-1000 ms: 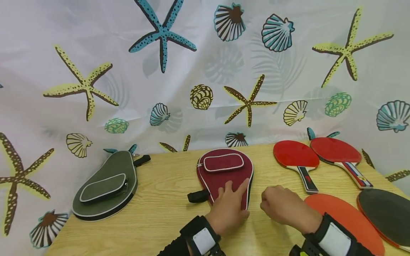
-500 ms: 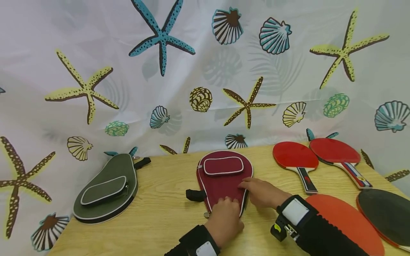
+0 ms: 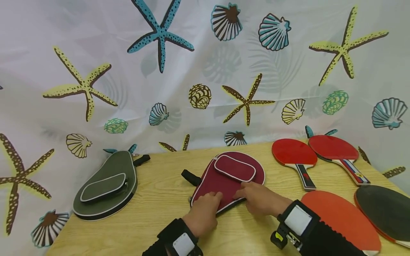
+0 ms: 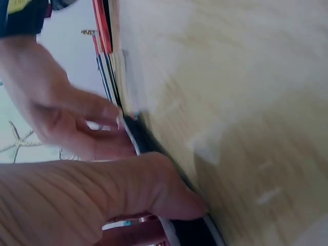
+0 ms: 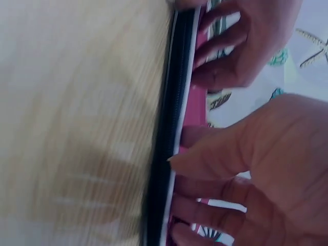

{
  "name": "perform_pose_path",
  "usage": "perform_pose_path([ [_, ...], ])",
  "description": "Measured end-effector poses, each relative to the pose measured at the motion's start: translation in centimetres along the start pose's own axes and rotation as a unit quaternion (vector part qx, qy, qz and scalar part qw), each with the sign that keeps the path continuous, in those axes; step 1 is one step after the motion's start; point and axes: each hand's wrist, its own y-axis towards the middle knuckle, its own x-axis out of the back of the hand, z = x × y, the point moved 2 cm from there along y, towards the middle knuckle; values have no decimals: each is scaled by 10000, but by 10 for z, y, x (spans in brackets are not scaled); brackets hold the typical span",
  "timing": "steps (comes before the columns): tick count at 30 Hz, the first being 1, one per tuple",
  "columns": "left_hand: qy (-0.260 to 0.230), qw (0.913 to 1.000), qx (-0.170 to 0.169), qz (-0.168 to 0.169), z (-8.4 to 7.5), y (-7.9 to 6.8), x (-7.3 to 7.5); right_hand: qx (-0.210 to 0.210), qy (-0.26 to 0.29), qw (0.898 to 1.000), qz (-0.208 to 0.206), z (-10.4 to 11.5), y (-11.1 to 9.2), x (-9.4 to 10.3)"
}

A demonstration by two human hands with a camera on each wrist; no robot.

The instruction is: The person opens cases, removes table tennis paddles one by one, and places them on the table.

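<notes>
A burgundy table tennis paddle case (image 3: 227, 186) with white piping and a front pocket lies slanted on the wooden table, its narrow end towards the near left. My left hand (image 3: 202, 213) grips that narrow end, fingers over the top and thumb against the side. At the near right edge, my right hand (image 3: 262, 199) pinches the case the same way. The right wrist view shows the black zipper band (image 5: 171, 118) along the side, with the right thumb at its white edge. In the left wrist view the left thumb (image 4: 177, 197) lies over the dark side band.
An olive green paddle case (image 3: 109, 188) lies at the left. Two red paddles (image 3: 294, 153) rest at the back right. Nearer, beside my right forearm, are an orange-red paddle (image 3: 339, 217) and a black-faced paddle (image 3: 384, 209). A patterned curtain (image 3: 205, 71) hangs behind the table.
My right hand has come in from the right onto the burgundy case. The case has turned, its round end swinging right and its narrow end left, with my left hand moving left.
</notes>
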Motion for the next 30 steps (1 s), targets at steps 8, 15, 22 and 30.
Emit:
perform_pose_path([
  [8, 222, 9970, -481, -568, 28, -7, 0, -168, 113, 9990, 405, 26, 0, -9],
  [15, -309, 9989, -277, -240, 40, -6, 3, -276, 365, 9967, 669, 38, 0, -12],
  [22, -399, 9990, -36, 189, 37, -3, 0, -1065, 438, 9903, -781, 10, -13, 8],
  [30, -365, 9992, -20, 135, 36, -2, 8, -1436, 264, 9887, -352, -15, -24, 2],
])
